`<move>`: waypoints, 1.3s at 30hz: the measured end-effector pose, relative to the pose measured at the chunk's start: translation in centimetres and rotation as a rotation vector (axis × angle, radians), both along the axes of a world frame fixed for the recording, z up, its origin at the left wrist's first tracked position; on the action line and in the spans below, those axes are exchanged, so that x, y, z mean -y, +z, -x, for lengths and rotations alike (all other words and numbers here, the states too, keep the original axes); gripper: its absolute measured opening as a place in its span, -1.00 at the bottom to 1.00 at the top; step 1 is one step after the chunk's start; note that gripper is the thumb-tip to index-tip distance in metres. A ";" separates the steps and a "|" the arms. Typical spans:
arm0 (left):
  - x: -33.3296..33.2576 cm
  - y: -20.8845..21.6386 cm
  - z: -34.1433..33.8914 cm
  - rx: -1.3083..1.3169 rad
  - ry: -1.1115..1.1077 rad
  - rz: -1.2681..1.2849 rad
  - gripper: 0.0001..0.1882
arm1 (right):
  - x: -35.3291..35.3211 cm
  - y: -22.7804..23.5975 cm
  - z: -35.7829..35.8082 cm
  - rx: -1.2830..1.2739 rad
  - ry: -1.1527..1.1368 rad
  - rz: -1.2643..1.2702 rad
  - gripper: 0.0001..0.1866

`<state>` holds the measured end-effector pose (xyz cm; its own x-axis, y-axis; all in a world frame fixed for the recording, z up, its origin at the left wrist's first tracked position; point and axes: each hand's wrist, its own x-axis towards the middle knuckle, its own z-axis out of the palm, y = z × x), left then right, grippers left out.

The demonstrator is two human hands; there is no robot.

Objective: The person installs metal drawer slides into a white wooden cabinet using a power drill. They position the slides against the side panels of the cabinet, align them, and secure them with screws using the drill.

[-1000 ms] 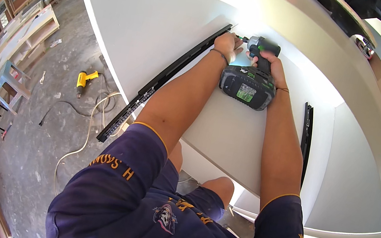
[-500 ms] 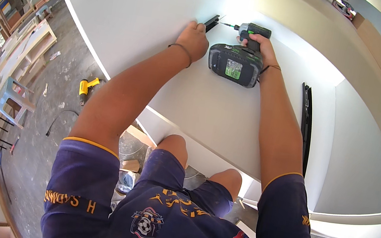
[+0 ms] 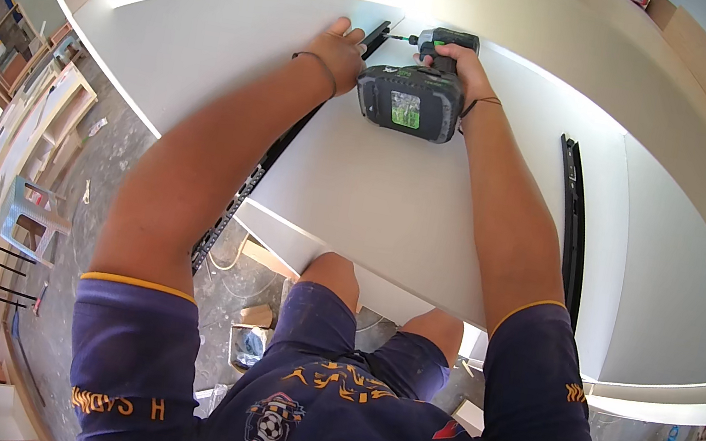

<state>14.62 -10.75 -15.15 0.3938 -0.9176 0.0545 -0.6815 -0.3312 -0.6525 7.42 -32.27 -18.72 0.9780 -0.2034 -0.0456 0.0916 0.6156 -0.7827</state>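
My right hand (image 3: 459, 68) grips a cordless impact driver (image 3: 444, 40) by its handle. The large black battery at its base faces me, and its bit points left at the far end of a black drawer slide (image 3: 293, 131). That slide lies along the white left side panel (image 3: 215, 39) of a cabinet. With its fingers at the slide's far part, my left hand (image 3: 340, 55) holds it against the panel. My left forearm passes over the slide, whose perforated near end sticks out past the panel's front edge. Whether a screw sits on the bit is too small to tell.
A second black drawer slide (image 3: 568, 229) runs along the right-hand panel. Bright light comes from under the cabinet's upper part. To the left, a plastic stool (image 3: 36, 219) and a wooden frame (image 3: 63, 111) stand on the concrete floor. Offcuts and a small box (image 3: 250, 343) lie by my knees.
Both hands and the driver sit a little further left in view. The left fingers have loosened and spread somewhat. The slide's near end now shows beneath my left forearm.
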 end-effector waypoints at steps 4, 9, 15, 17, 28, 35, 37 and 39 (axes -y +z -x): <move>0.7 1.5 -0.1 0.018 0.044 -0.170 -0.65 | 0.6 0.2 -0.8 -0.017 -0.009 0.030 -0.68; 0.4 1.6 0.2 0.010 0.054 -0.149 -0.64 | 0.6 0.0 -1.0 -0.011 0.018 -0.020 -0.69; 0.2 1.9 0.4 -0.018 0.052 -0.140 -0.67 | 0.2 0.2 -0.6 -0.005 0.008 -0.037 -0.68; -0.1 1.9 0.2 -0.013 0.046 -0.137 -0.67 | -0.1 0.4 -0.5 0.003 0.011 -0.056 -0.68; -0.5 2.3 0.1 -0.002 0.045 -0.180 -0.69 | 0.0 0.3 -1.4 -0.065 -0.005 -0.015 -0.66; -6.0 4.6 9.0 0.181 0.054 -0.258 -0.66 | -0.2 0.2 -1.0 -0.161 0.138 0.029 -0.68; -9.5 8.5 13.9 0.087 -0.101 -0.138 -0.70 | 0.7 -0.9 -2.3 -0.116 0.023 -0.003 -0.71; -13.3 11.7 16.7 -0.175 -0.275 0.159 -0.71 | 0.7 -1.1 -2.6 -0.071 0.026 -0.014 -0.72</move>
